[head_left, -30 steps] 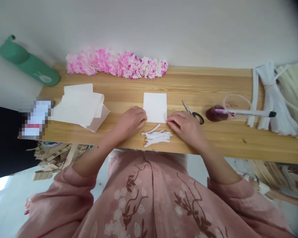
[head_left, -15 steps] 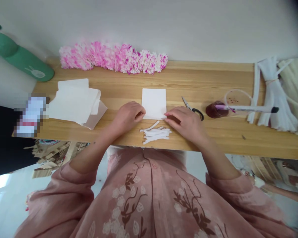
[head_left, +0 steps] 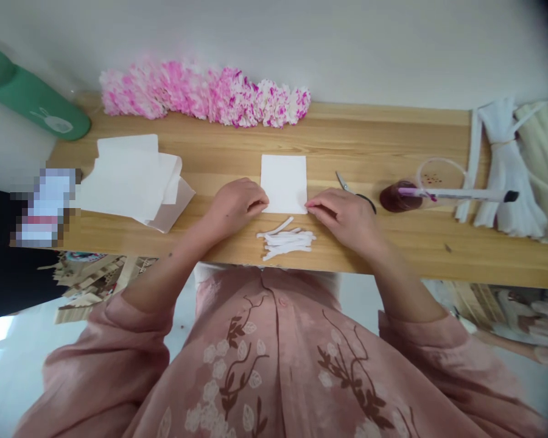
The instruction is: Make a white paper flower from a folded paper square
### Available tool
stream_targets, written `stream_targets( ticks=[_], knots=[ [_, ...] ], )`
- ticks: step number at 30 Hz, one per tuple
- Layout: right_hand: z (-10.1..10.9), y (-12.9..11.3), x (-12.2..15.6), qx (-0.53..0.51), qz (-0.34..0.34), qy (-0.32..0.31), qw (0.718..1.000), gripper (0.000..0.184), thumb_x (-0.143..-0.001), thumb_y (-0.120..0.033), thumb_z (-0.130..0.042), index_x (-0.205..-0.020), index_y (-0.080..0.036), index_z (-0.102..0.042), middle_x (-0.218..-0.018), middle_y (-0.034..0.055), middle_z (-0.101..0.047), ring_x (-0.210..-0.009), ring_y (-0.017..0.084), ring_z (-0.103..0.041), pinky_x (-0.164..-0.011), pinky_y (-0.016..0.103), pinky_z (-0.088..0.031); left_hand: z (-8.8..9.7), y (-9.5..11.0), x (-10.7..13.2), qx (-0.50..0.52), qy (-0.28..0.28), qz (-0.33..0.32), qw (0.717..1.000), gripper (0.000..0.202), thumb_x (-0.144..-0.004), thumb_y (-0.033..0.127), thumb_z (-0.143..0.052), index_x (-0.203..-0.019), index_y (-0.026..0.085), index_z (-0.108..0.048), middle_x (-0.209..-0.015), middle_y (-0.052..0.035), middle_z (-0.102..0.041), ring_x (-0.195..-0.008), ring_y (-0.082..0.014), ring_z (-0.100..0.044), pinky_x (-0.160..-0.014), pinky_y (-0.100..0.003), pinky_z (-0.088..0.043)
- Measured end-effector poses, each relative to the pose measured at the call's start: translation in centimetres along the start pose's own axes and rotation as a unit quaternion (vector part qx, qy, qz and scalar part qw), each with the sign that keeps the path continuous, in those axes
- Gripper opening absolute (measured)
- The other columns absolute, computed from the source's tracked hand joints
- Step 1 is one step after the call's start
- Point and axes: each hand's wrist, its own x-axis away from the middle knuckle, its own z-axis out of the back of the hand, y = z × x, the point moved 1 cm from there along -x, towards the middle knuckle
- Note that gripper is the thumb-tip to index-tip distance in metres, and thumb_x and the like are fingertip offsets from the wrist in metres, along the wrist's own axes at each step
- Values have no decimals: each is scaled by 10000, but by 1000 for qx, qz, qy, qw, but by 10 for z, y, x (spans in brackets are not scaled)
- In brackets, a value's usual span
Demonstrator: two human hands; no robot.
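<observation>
A white paper rectangle (head_left: 284,181) lies flat on the wooden table (head_left: 347,137). My left hand (head_left: 235,205) pinches its near left corner with curled fingers. My right hand (head_left: 346,216) pinches the near right corner the same way. Just in front of the paper, between my hands, lies a small pile of white paper strips (head_left: 287,239). Both forearms reach in from pink floral sleeves.
Scissors (head_left: 354,190) lie right of my right hand. A cup of dark liquid (head_left: 395,198) and a pen (head_left: 461,195) sit further right, then white bundles (head_left: 506,170). Pink paper flowers (head_left: 201,94) line the wall. A stack of white sheets (head_left: 132,182) and a green bottle (head_left: 31,97) are left.
The view has shifted slightly, so the table sits higher in the frame. Both hands stay at the paper's near corners, with hardly any movement.
</observation>
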Motion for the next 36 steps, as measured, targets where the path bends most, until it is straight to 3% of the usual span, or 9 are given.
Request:
stream_targets(
  ticks=[6,11,22,30,36],
  knots=[
    [7,-7,-5,84,41,-54,994,241,-976,-255,-474,-889,-208,-694,-957,64,-728,-907,222,-651,-704,322,-450,-2,0,-2,-56,-26,-67,996,240,-910,181,-498,-737,156,-662,-876,-82,-699,-811,-207,-586,-735,-329,-415],
    [6,-9,-7,151,57,-69,984,246,-978,-247,-452,-888,-190,-673,-959,89,-707,-886,232,-626,-675,324,-418,-5,2,-3,-77,-28,-60,995,237,-899,143,-465,-741,147,-641,-853,-94,-677,-824,-218,-568,-731,-334,-407],
    [7,1,-7,44,19,-52,997,165,-951,-261,-499,-931,-206,-653,-943,73,-706,-882,230,-638,-736,334,-453,-1,1,-7,-78,-32,-20,996,189,-842,118,-469,-734,160,-619,-751,-60,-655,-742,-194,-547,-684,-317,-371],
    [6,-5,-7,108,52,-73,990,275,-981,-260,-429,-881,-196,-678,-974,96,-701,-895,235,-622,-735,342,-450,1,0,-8,-50,-46,11,998,240,-890,213,-471,-735,171,-650,-791,-53,-682,-770,-190,-563,-726,-316,-385],
    [6,1,-12,68,35,-78,994,189,-946,-238,-468,-907,-183,-645,-937,97,-675,-871,234,-609,-753,334,-432,3,4,-10,-48,-60,14,997,269,-937,286,-463,-857,181,-697,-868,-60,-698,-836,-201,-585,-761,-315,-395]
  ],
)
